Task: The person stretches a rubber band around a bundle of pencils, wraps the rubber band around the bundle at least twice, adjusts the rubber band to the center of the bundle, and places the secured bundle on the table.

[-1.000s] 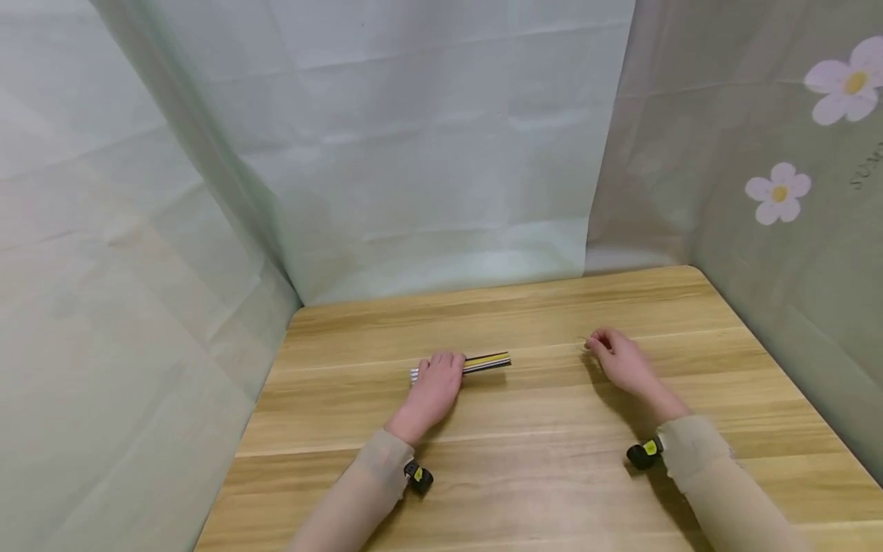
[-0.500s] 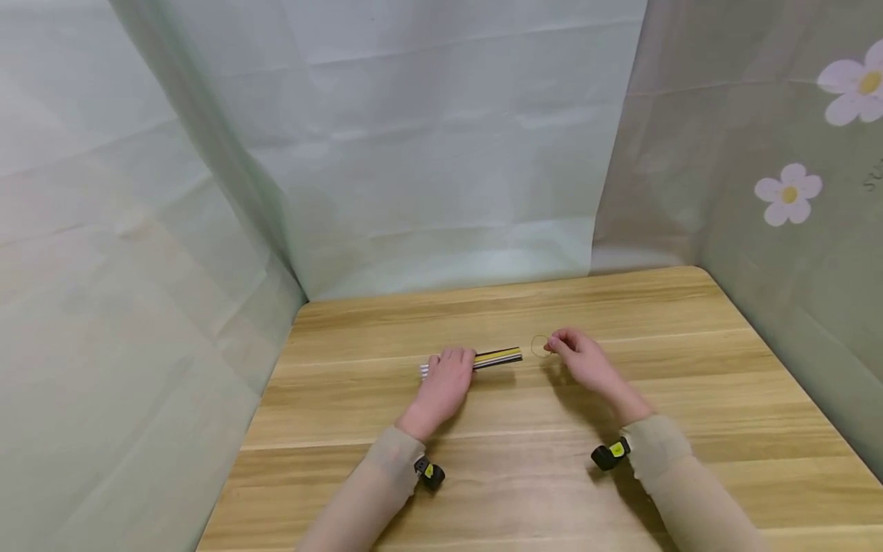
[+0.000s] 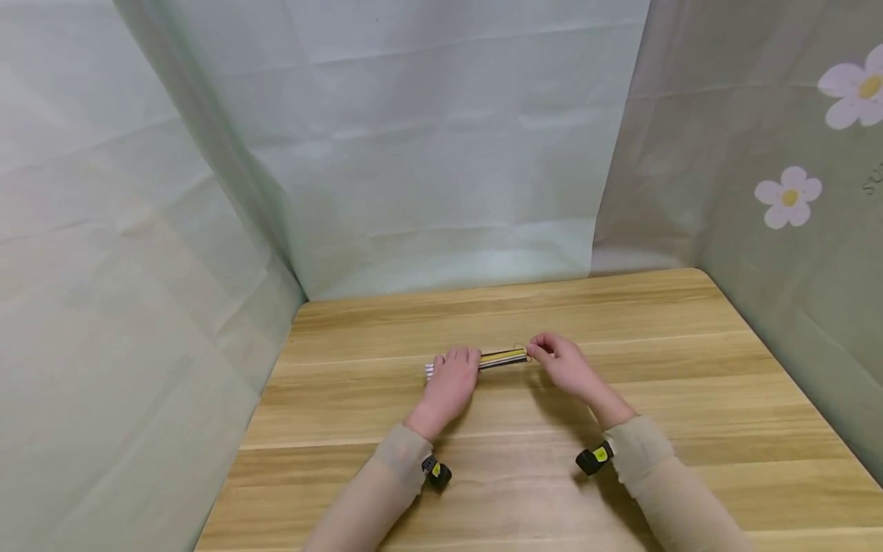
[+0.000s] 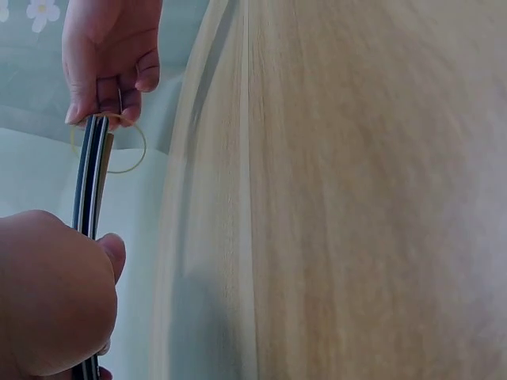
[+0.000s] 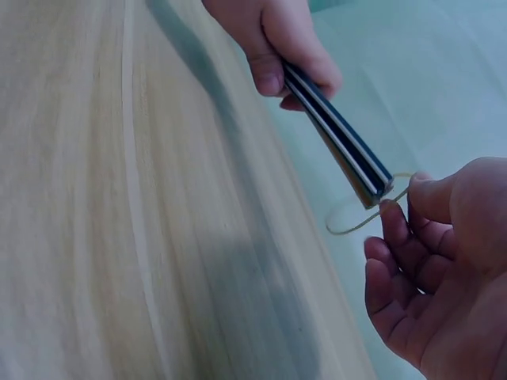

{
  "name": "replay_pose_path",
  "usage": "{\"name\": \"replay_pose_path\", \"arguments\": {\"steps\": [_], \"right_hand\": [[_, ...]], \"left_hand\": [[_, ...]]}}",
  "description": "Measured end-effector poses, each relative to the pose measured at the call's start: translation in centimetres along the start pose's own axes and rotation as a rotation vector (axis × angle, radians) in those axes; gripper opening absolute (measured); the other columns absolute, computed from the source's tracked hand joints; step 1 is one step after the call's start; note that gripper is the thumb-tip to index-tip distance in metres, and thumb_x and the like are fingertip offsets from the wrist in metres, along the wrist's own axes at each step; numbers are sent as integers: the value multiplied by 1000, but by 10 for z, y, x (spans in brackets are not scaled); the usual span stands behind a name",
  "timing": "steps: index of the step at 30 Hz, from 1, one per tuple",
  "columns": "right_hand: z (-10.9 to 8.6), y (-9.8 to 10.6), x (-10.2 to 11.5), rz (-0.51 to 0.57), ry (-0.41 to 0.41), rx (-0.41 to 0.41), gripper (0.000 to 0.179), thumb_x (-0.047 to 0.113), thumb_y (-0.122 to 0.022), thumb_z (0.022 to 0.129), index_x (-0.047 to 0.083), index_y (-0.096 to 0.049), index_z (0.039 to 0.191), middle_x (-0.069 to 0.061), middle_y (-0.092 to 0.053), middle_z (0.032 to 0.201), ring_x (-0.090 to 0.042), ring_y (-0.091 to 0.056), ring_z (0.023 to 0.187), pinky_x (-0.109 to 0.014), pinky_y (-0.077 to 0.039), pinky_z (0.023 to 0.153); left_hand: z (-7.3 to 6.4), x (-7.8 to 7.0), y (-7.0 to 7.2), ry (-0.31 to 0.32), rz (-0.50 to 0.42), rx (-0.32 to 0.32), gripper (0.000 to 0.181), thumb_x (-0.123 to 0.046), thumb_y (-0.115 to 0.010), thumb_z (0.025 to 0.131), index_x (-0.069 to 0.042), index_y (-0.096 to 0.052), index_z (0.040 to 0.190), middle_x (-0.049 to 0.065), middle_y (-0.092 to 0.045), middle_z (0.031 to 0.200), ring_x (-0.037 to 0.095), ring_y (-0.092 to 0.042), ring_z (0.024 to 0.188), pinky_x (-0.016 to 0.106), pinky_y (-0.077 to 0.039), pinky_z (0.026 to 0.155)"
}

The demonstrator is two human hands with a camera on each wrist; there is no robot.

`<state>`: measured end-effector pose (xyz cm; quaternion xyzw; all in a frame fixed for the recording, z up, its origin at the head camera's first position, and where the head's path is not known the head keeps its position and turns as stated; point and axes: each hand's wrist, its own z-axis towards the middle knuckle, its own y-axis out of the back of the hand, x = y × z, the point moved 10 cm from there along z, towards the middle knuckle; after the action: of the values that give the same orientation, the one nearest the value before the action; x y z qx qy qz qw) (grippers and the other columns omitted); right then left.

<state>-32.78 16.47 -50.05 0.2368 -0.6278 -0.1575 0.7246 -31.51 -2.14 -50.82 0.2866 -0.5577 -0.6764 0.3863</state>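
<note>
The light-brown, wood-grained table (image 3: 513, 468) has rounded far corners.

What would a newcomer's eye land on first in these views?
Probably the bundle of slim sticks, dark, white and yellow, gripped in the left hand over the wood-grained tabletop. At one end of it, the right hand pinches a thin yellowish loop. After that, pale flowers stand out on the backdrop at the head view's right.

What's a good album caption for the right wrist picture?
Left hand grips a bundle of thin sticks; right hand pinches a yellowish loop by their ends.
</note>
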Motion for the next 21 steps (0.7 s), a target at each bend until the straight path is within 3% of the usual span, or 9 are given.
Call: {"name": "replay_pose_path", "arguments": {"steps": [5, 11, 17, 21], "right_hand": [[-1, -2, 11, -46, 77, -55, 13, 15, -64, 109, 3, -70, 109, -8, -70, 103, -25, -63, 100, -46, -51, 91], [-10, -8, 29, -97, 193, -117, 7, 14, -67, 107, 8, -69, 106, -4, -65, 100, -18, -59, 89, -36, -52, 77], [-17, -26, 37, -28, 303, 8, 7, 10, -55, 112, 12, -59, 108, -10, -74, 109, -15, -63, 81, -32, -53, 71], [-13, -35, 24, 57, 243, 77, 10, 9, -50, 114, 12, -56, 107, -11, -76, 111, -19, -65, 75, -31, -52, 67]], "left_hand": [[2, 1, 0, 26, 22, -11, 21, -25, -54, 113, -7, -55, 124, 11, -64, 111, 28, -59, 102, 45, -48, 84], [4, 8, 0, 75, -12, -12, 21, -23, -56, 113, -6, -55, 124, 13, -66, 112, 29, -61, 104, 46, -49, 85], [5, 17, 3, 115, -88, -8, 21, -23, -56, 113, -5, -55, 125, 14, -66, 113, 30, -61, 104, 46, -48, 81], [7, 17, 10, 119, -211, 4, 26, -23, -56, 112, -4, -54, 129, 15, -66, 115, 33, -61, 106, 46, -47, 83]]}}
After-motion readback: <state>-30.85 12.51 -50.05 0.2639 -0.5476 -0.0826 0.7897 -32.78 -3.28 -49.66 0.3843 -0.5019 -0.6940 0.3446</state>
